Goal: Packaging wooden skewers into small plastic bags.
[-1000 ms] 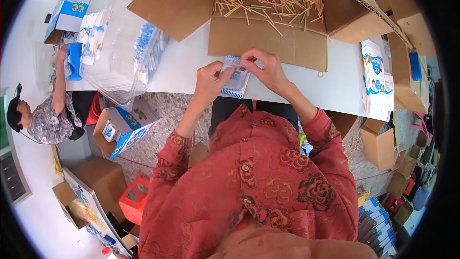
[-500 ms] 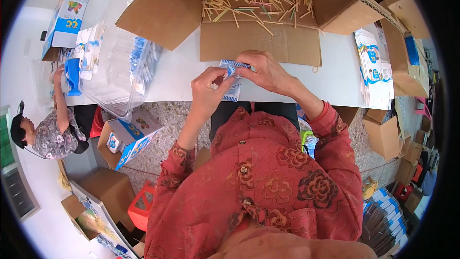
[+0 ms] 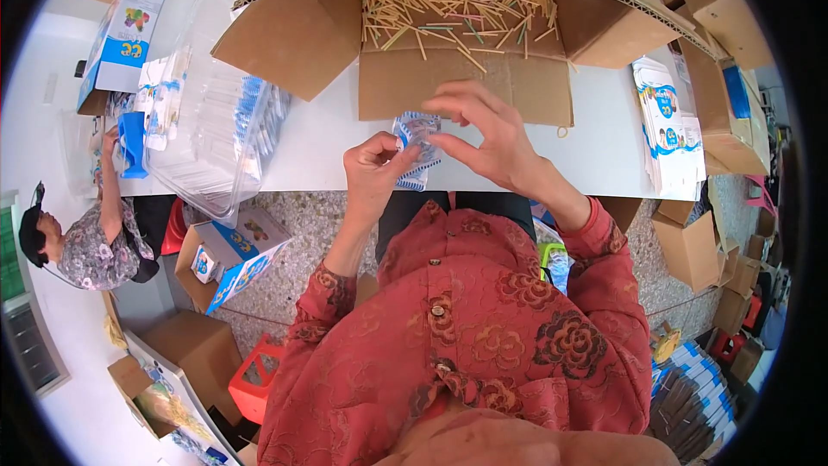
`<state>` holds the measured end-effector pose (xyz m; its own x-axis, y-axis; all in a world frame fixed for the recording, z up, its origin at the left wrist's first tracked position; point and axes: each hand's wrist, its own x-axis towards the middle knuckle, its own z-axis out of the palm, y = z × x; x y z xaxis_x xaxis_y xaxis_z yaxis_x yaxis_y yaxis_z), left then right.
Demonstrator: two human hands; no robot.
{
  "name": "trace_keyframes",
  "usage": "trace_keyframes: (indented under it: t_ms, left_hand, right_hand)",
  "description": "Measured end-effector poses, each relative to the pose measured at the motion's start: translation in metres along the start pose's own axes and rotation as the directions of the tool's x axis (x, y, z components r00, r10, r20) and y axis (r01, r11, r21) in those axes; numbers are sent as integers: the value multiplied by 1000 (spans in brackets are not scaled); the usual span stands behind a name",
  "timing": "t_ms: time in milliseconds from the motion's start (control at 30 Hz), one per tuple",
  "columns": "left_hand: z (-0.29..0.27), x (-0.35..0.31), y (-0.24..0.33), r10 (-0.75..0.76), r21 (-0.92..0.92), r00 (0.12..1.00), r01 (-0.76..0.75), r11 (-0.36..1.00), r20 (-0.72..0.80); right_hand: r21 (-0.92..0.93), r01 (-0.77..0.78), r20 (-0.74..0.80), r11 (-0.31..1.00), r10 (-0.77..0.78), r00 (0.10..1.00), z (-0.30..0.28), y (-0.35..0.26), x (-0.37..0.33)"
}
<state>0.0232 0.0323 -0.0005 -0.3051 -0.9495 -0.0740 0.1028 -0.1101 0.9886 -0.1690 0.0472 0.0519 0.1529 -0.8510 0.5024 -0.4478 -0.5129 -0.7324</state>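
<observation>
The right hand point(image 3: 493, 136) has its fingers spread, no longer pinching the packet point(image 3: 420, 131) (thumb contact is unclear). The left hand point(image 3: 369, 174) now bears it, between closed fingers.

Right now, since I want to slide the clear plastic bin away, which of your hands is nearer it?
Left. The left hand, pinching a small packet, is right of the clear plastic bin; the right hand is farther right.
</observation>
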Motion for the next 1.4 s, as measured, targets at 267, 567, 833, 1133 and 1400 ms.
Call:
trace_keyframes:
  t_ms: [267,567,833,1133,1400]
  left_hand:
    - [8,-1,1,58,24,998,-59,998,21]
    - [8,-1,-3,89,-6,996,-89,996,24]
    - [12,-3,-5,52,68,998,-54,996,30]
    - [12,1,3,205,365,966,-250,897,157]
    - [4,13,-1,211,388,975,-220,895,65]
  right_hand:
    - [-239,60,77,969,-43,996,-2,-1,-3]
    - [-217,208,82,954,-194,978,-2,1,-4]
    - [29,-170,236,985,158,959,-12,-3,-2]
    - [-73,-94,204,993,107,973,-10,4,-7]
    - [-148,-26,134,989,46,990,1,3,1]
